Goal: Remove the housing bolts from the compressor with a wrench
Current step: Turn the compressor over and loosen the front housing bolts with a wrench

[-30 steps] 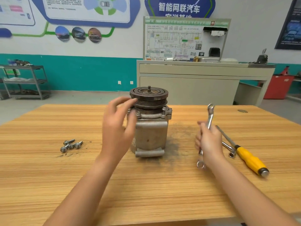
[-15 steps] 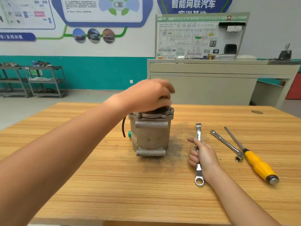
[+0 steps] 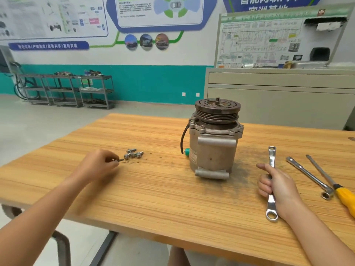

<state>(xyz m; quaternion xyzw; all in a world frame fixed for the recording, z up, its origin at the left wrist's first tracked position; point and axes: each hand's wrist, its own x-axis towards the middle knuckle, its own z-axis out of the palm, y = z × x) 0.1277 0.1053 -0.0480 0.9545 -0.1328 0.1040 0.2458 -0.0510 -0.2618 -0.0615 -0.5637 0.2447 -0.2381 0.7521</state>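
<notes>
- Head view: left hand [image 3: 99,162] is pinching a bolt [image 3: 120,160] beside the loose bolts [image 3: 134,153]; dropped carelessly, it risks rolling off the table [image 3: 153,198].
- Right hand [image 3: 278,186] is gripping the wrench [image 3: 271,158].

left hand [image 3: 99,163] pinching bolt [image 3: 121,160] | right hand [image 3: 278,186] gripping wrench [image 3: 271,158], thumb out

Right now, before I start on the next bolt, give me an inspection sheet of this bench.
Surface: wooden table, dark grime beside the compressor.
Job's things: compressor upright; flange bolts in place; loose bolts grouped to its left.
Clutter: socket bar and yellow-handled screwdriver lying at right.
Hands: left hand pinches a bolt beside the loose bolts; right hand grips the wrench.
Cables: black cable on the compressor's left side.
Surroundings: metal shelving carts, grey cabinet behind.
</notes>
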